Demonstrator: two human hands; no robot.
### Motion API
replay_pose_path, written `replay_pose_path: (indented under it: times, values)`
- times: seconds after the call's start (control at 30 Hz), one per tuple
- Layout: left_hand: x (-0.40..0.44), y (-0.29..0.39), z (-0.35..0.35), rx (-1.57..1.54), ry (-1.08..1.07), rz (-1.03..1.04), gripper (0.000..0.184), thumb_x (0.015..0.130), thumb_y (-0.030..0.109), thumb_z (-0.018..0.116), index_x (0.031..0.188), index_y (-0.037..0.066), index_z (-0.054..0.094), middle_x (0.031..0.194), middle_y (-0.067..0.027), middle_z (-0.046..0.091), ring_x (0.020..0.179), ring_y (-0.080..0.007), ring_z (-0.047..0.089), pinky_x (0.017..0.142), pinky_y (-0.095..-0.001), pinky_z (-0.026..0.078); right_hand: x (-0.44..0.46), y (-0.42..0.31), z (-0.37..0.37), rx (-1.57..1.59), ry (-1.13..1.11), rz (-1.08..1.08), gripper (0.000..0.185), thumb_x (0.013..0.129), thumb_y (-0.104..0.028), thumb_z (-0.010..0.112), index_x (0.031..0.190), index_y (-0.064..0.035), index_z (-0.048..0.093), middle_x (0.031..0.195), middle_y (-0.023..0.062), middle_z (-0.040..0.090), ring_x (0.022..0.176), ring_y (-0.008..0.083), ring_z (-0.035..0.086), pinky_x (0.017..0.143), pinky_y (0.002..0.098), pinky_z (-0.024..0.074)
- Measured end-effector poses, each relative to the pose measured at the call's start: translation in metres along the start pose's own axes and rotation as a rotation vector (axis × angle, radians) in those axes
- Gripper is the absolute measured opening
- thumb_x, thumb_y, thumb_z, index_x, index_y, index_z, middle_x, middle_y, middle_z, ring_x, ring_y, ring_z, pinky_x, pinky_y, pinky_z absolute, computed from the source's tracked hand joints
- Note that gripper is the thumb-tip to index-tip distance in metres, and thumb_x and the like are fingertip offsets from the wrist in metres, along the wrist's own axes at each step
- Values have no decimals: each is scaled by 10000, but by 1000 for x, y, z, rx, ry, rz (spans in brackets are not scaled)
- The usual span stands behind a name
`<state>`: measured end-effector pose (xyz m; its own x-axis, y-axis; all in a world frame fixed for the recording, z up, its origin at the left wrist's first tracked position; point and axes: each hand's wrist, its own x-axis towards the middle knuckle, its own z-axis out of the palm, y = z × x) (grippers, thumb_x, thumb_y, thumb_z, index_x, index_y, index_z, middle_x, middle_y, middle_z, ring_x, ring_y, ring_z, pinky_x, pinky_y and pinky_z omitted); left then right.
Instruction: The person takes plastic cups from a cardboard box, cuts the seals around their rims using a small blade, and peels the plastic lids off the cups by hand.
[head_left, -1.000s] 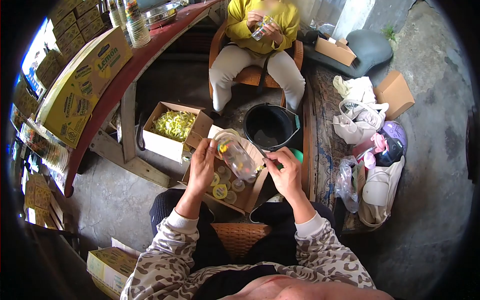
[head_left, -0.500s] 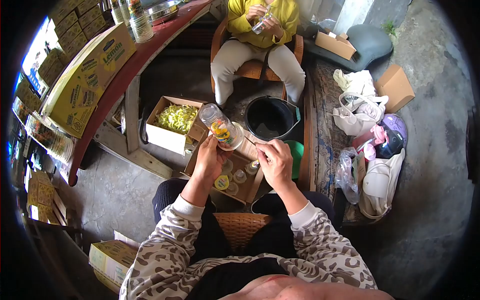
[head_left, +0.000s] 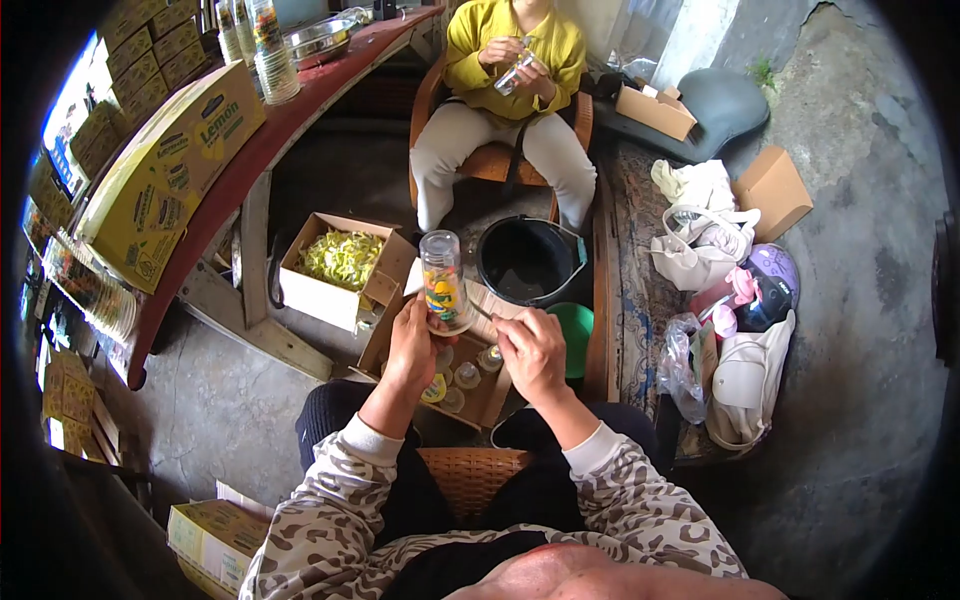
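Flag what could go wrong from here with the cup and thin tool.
The thin tool in the right hand points at the clear printed cup, near its base-side rim; a slip might catch the left hand close by. Its sharpness isn't clear.

If the left grip loosens, the cup could drop toward the open box below.

A yellow lemon carton (head_left: 185,170) and metal bowl (head_left: 318,42) stand on the red surface (head_left: 316,84). Rightward, a purple helmet (head_left: 774,268) lies near a pale cap (head_left: 745,378); the dark rounded shape (head_left: 738,112) beyond is possibly a motorcycle seat.
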<state>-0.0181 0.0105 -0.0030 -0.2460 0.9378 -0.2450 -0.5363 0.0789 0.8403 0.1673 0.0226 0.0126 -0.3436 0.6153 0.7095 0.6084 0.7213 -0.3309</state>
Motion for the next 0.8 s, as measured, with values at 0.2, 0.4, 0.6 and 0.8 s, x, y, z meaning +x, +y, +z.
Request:
replay_pose_path:
  times: [0.2,0.4,0.6,0.8]
  values:
    - [5,-7,-5,-83,13,67,287,1076,275,357,959,72,522,721,18,476,598,-82,491,523,-267,492,-1,-4,1,10,5,-13,232,743,-30,736,967,-87,711,779,28,550,757,214,587,705,371,448]
    - [5,-16,-3,-18,-42,52,285,1080,269,352,1011,58,530,728,22,470,596,-78,474,521,-249,445,-2,-7,2,-21,12,-20,224,742,-44,735,960,-88,711,775,32,545,737,223,573,690,375,443]
    - [-8,-6,9,-32,-131,-22,283,1084,217,324,1071,44,548,811,-10,566,622,-87,512,566,-250,470,-3,-1,5,-57,35,13,218,735,-45,737,947,-83,705,777,42,536,717,245,558,680,382,441]
    - [-6,-1,9,-29,-155,-59,289,1078,196,313,1091,43,558,816,-3,572,608,-60,494,553,-228,453,-1,5,6,-24,82,129,183,731,-17,748,896,-87,712,767,32,543,738,227,577,679,381,442]
